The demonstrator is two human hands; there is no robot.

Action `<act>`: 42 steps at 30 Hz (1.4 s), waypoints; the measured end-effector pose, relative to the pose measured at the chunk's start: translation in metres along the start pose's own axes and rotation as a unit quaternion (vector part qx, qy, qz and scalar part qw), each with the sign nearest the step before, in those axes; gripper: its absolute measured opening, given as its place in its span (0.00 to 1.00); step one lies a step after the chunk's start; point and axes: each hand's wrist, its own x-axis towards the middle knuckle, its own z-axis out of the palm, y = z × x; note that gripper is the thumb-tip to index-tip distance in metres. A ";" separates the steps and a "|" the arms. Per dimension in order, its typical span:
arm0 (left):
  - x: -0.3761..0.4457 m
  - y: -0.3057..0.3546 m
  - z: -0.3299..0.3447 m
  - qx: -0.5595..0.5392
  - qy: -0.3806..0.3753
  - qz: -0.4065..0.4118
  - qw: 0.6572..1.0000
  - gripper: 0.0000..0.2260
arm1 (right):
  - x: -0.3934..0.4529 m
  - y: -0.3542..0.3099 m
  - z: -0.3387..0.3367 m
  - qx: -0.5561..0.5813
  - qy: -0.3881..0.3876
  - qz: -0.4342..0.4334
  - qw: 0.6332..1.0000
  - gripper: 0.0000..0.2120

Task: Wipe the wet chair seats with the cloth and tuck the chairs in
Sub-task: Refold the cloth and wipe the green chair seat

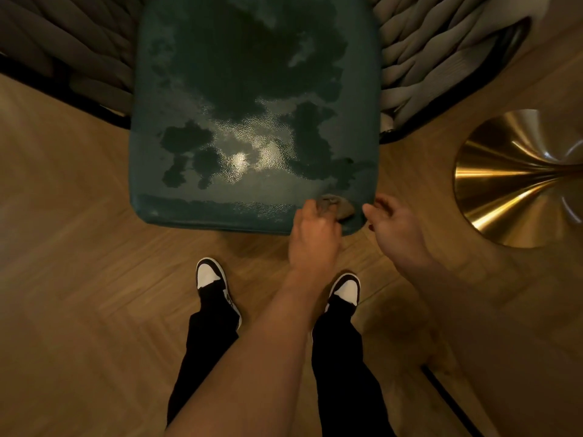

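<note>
Bunching the grey cloth [334, 205] tight in my left hand [314, 234], grip closed around it, I press it on the wet teal chair seat [252, 121]'s near corner; my right hand [396, 228] hangs half-open, empty, just beside.

A wooden floor [79, 247] in a herringbone pattern fills most of the view. At the right stands a round, flared gold base [511, 181] (its polished surface catches bright streaks of light). Two black-and-white shoes [209, 277] rest flat on the floor, with black trousers [208, 348] above them. A thin dark strip [451, 402] runs diagonally across the floor at the lower right.
</note>
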 end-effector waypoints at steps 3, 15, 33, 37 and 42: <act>0.005 -0.029 -0.018 -0.012 0.024 -0.054 0.998 0.13 | 0.007 -0.005 0.004 -0.034 0.007 -0.006 0.999 0.27; 0.019 -0.164 -0.103 0.040 0.096 -0.124 0.987 0.14 | 0.019 -0.018 0.018 -0.095 0.040 -0.029 0.994 0.33; 0.042 -0.272 -0.180 -0.008 0.106 -0.196 0.975 0.14 | 0.027 -0.013 0.018 -0.042 0.038 0.013 0.998 0.37; 0.045 -0.260 -0.169 0.011 0.106 -0.185 0.977 0.14 | 0.019 -0.017 0.017 -0.004 0.033 0.009 0.999 0.45; 0.044 -0.232 -0.153 0.004 0.104 -0.144 0.984 0.15 | 0.014 -0.021 0.016 0.028 0.024 0.005 0.999 0.41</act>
